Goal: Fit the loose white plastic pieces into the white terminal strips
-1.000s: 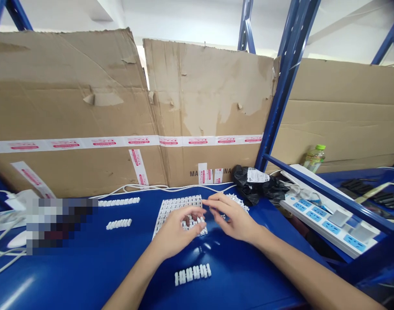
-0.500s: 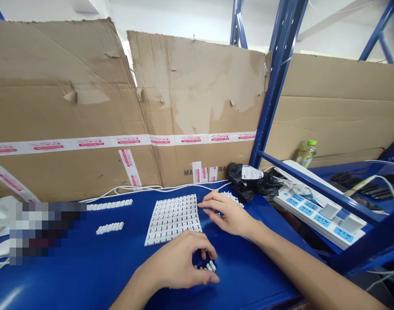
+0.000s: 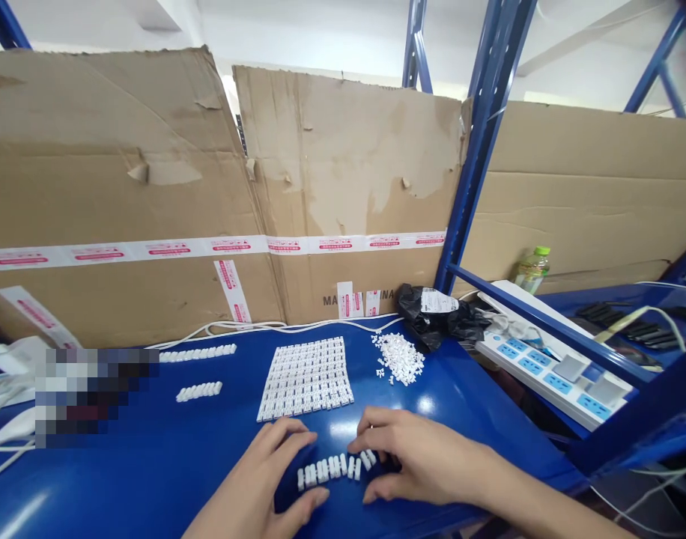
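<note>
A short, uneven row of small white plastic pieces (image 3: 332,467) lies on the blue tabletop between my hands. Around its left end, my left hand (image 3: 269,475) is open, with thumb and fingers apart. My right hand (image 3: 419,458) curves over the right end, thumb and index finger spread, fingertips close to the last tilted pieces; whether they touch is unclear. Just beyond the hands lies a rectangular mat of joined white pieces (image 3: 306,379). To its right is a loose heap of tiny white parts (image 3: 399,359).
Two more rows of white pieces, a far one (image 3: 198,353) and a nearer one (image 3: 199,391), lie at left. A black plastic bag (image 3: 416,307) sits beside the blue rack post (image 3: 481,150). A power strip (image 3: 545,374) is at right. Cardboard (image 3: 348,165) stands behind, with cables along its foot.
My right hand has come back from the heap to the near row, uncovering the heap. My left hand has shifted left and opened wider, showing the row of pieces.
</note>
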The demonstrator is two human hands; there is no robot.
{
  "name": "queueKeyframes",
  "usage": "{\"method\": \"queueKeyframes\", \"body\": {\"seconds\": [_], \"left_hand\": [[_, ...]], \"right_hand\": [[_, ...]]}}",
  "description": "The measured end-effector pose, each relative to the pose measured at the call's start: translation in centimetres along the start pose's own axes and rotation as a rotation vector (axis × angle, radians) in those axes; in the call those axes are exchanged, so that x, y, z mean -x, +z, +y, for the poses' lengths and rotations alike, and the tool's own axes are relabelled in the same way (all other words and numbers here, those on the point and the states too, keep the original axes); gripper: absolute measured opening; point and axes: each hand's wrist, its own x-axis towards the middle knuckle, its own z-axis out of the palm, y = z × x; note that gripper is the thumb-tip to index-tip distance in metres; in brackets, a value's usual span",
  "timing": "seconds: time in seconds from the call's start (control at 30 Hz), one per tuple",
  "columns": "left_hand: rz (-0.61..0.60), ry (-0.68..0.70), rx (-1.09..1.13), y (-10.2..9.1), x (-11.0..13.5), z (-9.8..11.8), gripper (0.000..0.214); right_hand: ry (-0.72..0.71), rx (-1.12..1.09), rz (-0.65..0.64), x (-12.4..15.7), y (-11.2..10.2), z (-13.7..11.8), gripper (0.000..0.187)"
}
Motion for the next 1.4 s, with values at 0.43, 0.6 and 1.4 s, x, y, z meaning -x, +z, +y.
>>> {"method": "queueKeyframes", "body": {"seconds": [0.43,0.6,1.4], "left_hand": [[-0.060,0.012,0.139,0.4,-0.2,1.0,0.036],[-0.106,0.058,0.173,0.5,-0.1,0.6,0.026],[0.358,-0.083,-0.226,-6.4,6.8,-14.9,0.031]], "right_hand": [[0.024,-0.048,0.075,-0.6,0.8,-0.8,0.038],[0.009,-0.049,0.070,-1.4,1.3,-1.1,0.027],[-0.252,0.418,0.019,-21.9,8.6,-10.0,0.027]]}}
